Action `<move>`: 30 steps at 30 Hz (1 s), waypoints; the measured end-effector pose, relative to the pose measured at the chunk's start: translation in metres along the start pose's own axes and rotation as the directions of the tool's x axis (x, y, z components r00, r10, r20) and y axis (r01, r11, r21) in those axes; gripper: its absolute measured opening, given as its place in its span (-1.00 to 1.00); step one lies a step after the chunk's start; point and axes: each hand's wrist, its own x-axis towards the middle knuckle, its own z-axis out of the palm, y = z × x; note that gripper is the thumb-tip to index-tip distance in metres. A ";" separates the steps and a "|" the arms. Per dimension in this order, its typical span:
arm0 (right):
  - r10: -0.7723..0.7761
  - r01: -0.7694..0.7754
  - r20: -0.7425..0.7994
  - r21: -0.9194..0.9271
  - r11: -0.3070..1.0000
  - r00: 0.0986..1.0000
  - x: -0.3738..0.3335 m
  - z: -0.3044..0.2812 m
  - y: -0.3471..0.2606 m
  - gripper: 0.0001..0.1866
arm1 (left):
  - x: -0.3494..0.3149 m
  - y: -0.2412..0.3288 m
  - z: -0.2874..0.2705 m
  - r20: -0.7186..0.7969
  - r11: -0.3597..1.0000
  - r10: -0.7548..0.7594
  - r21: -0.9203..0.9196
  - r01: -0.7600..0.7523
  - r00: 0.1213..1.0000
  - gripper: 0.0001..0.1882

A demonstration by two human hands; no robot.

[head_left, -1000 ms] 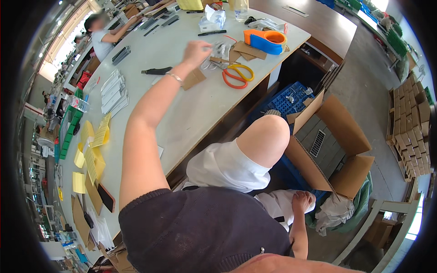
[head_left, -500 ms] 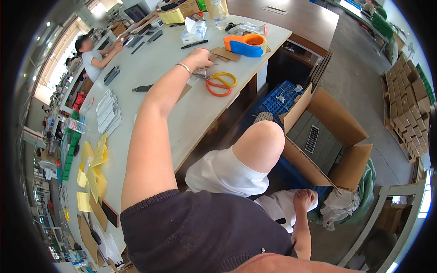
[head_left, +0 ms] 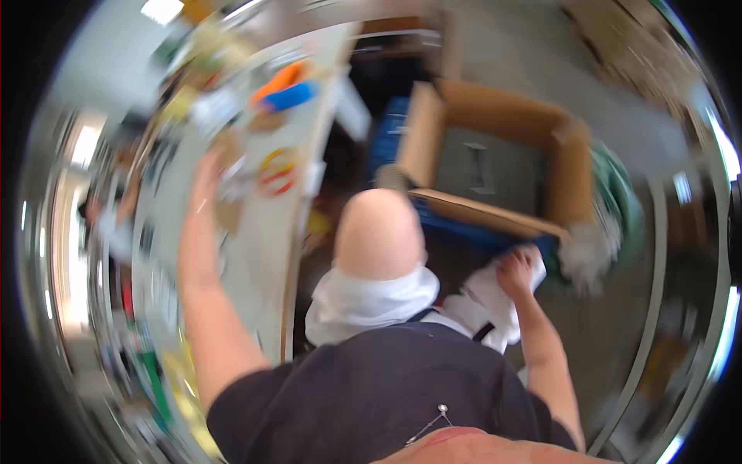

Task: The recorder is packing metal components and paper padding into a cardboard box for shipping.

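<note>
My left arm reaches over the pale worktable [head_left: 259,263]. Motion smears my left hand [head_left: 207,176], which is beside some brown cardboard pieces [head_left: 229,215]; whether its fingers hold anything does not show. Just right of it lie scissors [head_left: 277,172] with red and yellow handles. Farther off on the table stands an orange and blue tape dispenser [head_left: 287,89]. My right hand [head_left: 516,271] rests on the knee of my white trousers [head_left: 483,298], its fingers loosely spread over the cloth with no object visible in them.
An open cardboard box [head_left: 437,203] stands to the right of the table, above a blue crate [head_left: 390,127]. Green and whitish sacking [head_left: 614,201] bunches beside the box. Stacked cartons [head_left: 630,46] are at the far right. A blurred person [head_left: 112,228] sits across the table.
My view has swung to the right, blurring the picture; the table now sits farther left and the box nearer the middle. My right hand stays on my knee.
</note>
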 end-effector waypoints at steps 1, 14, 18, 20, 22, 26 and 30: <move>0.040 -0.038 0.086 -0.022 0.999 0.995 0.006 -0.006 -0.008 -0.75 | 0.000 -0.008 -0.015 0.061 0.997 0.076 -0.025 -0.075 0.995 -0.69; 0.095 -0.072 -0.250 0.101 0.992 0.964 -0.021 0.029 0.022 -0.74 | -0.011 0.070 0.087 -0.315 0.628 0.555 0.766 -0.139 0.770 -0.64; 0.124 -0.071 -0.291 0.186 0.980 0.949 -0.012 0.032 0.023 -0.75 | -0.073 0.095 0.185 0.112 0.640 0.452 0.650 -0.409 0.885 -0.65; 0.162 -0.131 -0.112 0.246 0.960 0.980 -0.010 0.017 0.022 -0.73 | -0.108 0.103 0.232 0.346 0.654 0.242 0.632 -0.415 0.907 -0.64; 0.166 -0.126 -0.153 0.242 0.962 0.974 -0.008 0.020 0.024 -0.73 | -0.128 0.102 0.261 0.507 0.642 -0.045 0.675 -0.364 0.861 -0.62; 0.176 -0.127 -0.142 0.299 0.946 0.974 -0.006 0.020 0.028 -0.74 | -0.149 0.105 0.293 0.515 0.700 -0.367 0.701 -0.134 0.775 -0.56; 0.385 -0.086 -0.315 0.668 0.740 0.867 -0.007 0.022 0.039 -0.84 | -0.156 0.112 0.286 0.477 0.707 -0.380 0.702 -0.084 0.793 -0.57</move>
